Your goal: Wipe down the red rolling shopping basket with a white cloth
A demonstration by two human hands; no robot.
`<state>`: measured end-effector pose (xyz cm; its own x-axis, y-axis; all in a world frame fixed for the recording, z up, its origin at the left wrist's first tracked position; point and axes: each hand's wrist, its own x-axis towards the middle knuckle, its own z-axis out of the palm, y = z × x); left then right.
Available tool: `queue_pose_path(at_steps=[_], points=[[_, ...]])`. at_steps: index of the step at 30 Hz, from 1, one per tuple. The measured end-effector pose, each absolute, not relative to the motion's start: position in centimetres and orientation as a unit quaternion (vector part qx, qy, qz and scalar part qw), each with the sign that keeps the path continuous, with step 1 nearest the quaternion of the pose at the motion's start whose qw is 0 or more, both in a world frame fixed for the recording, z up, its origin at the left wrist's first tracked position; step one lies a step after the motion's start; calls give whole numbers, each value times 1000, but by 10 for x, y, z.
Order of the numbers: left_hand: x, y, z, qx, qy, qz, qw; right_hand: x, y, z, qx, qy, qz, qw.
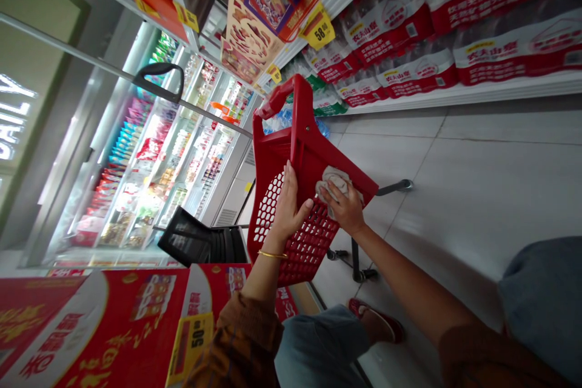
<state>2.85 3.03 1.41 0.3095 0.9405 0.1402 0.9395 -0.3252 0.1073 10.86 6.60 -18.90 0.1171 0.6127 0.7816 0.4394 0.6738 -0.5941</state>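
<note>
A red plastic shopping cart (318, 144) appears tilted in the middle of the head view, with a honeycomb of holes in its lower walls. My left hand (288, 206) lies against the cart's near edge, fingers stretched out and thumb apart. On the solid red side panel, my right hand (348, 206) presses a crumpled whitish cloth (334, 179). Part of that cloth is hidden under the fingers. The cart's red handle (279, 97) rises at its far end, and dark wheeled legs (359, 267) show beneath it.
Shrink-wrapped packs of bottled water (409, 66) fill the shelf at upper right. Red gift boxes (136, 321) stand at lower left. Behind are a lit refrigerated display (159, 151) and stacked black baskets (200, 239). Grey tiles (477, 176) cover the floor at right.
</note>
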Motion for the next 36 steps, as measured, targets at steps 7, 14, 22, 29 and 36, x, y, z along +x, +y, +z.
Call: queue_pose_path(at_steps=[7, 14, 22, 29, 36], points=[[28, 29, 14, 806, 585, 90, -9, 110, 62, -224, -407, -671, 82, 614], [28, 29, 14, 810, 583, 59, -28, 115, 58, -242, -414, -672, 73, 609], [29, 28, 11, 817, 570, 22, -85, 120, 48, -228, -428, -663, 145, 597], [30, 26, 9, 826, 548, -7, -132, 124, 47, -164, -394, -657, 102, 634], [30, 18, 14, 843, 516, -63, -136, 125, 51, -132, -360, -644, 72, 672]])
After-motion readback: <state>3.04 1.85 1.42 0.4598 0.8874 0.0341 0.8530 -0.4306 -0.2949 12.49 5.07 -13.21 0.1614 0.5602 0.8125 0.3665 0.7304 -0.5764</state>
